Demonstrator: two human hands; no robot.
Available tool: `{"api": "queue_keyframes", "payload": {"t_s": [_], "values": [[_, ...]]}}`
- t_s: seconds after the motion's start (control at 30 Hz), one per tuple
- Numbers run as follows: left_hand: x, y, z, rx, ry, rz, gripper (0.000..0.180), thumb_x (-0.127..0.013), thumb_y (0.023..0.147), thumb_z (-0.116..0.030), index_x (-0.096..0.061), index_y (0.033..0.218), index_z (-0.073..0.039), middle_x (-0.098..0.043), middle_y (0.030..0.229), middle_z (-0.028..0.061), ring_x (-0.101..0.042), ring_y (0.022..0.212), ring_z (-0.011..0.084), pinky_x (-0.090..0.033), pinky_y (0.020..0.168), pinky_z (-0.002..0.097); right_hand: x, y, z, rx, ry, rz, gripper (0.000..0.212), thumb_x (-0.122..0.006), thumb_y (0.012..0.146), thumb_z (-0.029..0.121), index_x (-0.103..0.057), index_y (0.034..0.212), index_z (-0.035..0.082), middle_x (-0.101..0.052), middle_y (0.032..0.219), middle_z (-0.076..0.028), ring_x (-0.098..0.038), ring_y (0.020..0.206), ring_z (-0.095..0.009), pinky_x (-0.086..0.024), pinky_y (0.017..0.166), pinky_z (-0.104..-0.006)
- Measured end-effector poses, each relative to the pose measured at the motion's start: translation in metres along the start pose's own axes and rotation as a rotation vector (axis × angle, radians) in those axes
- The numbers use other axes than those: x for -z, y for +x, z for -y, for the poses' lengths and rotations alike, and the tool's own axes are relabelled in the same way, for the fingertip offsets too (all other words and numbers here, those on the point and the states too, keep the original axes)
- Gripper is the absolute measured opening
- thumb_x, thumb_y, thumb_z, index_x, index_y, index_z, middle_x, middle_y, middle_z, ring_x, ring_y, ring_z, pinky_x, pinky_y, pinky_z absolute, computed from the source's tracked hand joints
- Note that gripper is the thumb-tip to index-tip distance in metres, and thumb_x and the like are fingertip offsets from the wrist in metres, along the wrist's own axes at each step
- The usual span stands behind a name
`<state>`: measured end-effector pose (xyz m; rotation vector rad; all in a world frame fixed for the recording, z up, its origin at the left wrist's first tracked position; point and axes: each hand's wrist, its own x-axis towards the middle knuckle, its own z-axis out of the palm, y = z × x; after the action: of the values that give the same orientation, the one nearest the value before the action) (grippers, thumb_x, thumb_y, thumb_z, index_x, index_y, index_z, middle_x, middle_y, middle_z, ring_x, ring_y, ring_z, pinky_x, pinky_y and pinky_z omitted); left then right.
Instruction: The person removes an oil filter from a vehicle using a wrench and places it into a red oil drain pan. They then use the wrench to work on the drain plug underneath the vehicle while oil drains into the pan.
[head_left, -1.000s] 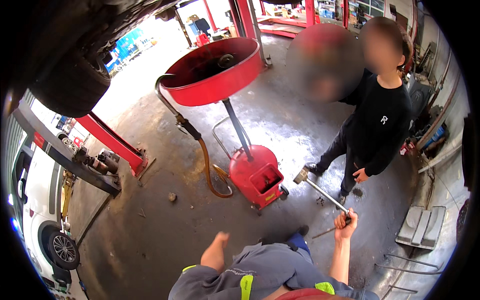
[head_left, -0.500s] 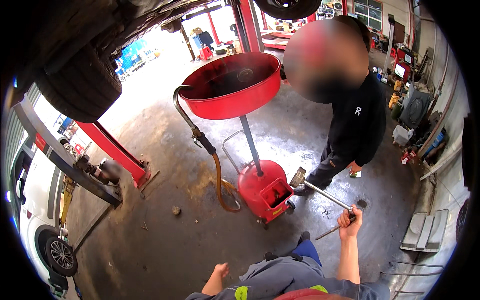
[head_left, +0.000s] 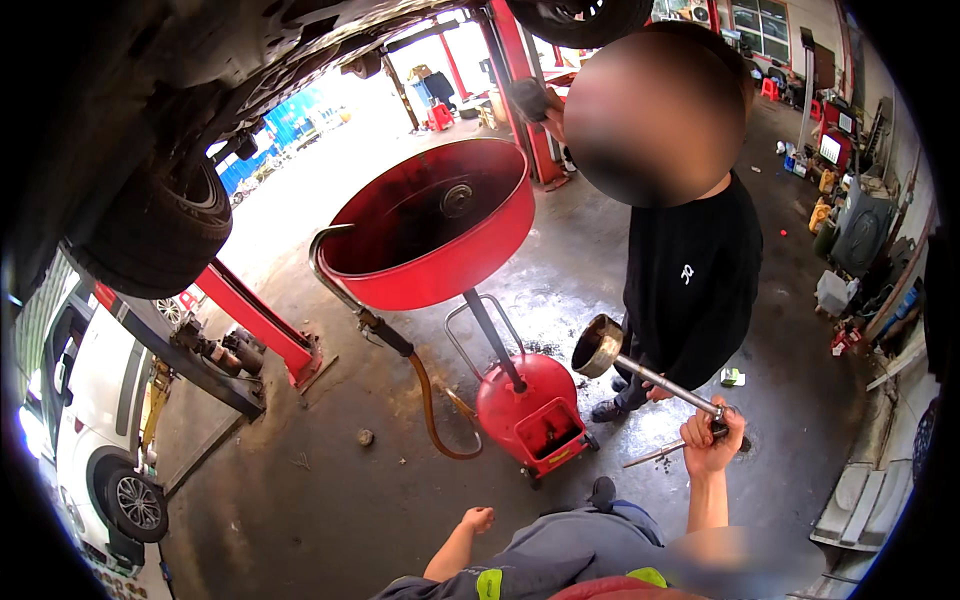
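My right hand [head_left: 712, 438] is raised and closed around the handle of a long metal wrench [head_left: 655, 380] that ends in a round cup-shaped head [head_left: 598, 345]. The wrench points up and to the left, toward a red oil drain pan [head_left: 430, 235] on a stand. My left hand [head_left: 478, 519] hangs low by my side with curled fingers and holds nothing. A person in a black shirt [head_left: 690, 285] stands just behind the wrench, one arm lifted toward the underside of the raised car [head_left: 200, 90].
The red drain tank on wheels [head_left: 530, 405] with an orange hose [head_left: 435, 410] stands on the stained concrete floor. A red lift post [head_left: 255, 320] is at left, a white car [head_left: 90, 420] at far left. Shelves and clutter line the right wall.
My view has risen and come closer to the drain pan and the raised car. My right hand has lifted the wrench higher. The person in black now stands nearer.
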<state>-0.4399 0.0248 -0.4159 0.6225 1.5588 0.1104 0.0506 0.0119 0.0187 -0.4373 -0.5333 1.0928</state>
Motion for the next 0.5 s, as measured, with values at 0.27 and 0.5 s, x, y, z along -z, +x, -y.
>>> {"api": "queue_keyframes", "payload": {"t_s": [0.27,0.5], "values": [[-0.025,-0.031,0.012,0.166,-0.115,-0.104,0.034,-0.064,0.100,-0.037,-0.063,0.125,-0.014,-0.076,0.104,0.0020,-0.069,0.072,0.0160,-0.050,0.057,0.0346,-0.011,0.070,-0.004,-0.150,0.041,0.124,0.033,-0.056,0.095,0.035,-0.038,0.076,0.015,-0.031,0.048,0.004,-0.027,0.040,-0.007,-0.024,0.044,-0.0280],[-0.035,-0.050,0.029,0.169,-0.216,-0.163,0.039,-0.064,0.100,-0.039,-0.060,0.131,-0.014,-0.076,0.112,0.0021,-0.073,0.081,0.0181,-0.056,0.068,0.0373,-0.009,0.108,-0.026,-0.339,0.095,0.254,0.033,-0.057,0.093,0.035,-0.046,0.077,0.008,-0.035,0.047,0.002,-0.026,0.039,-0.009,-0.021,0.043,-0.0300]]}}
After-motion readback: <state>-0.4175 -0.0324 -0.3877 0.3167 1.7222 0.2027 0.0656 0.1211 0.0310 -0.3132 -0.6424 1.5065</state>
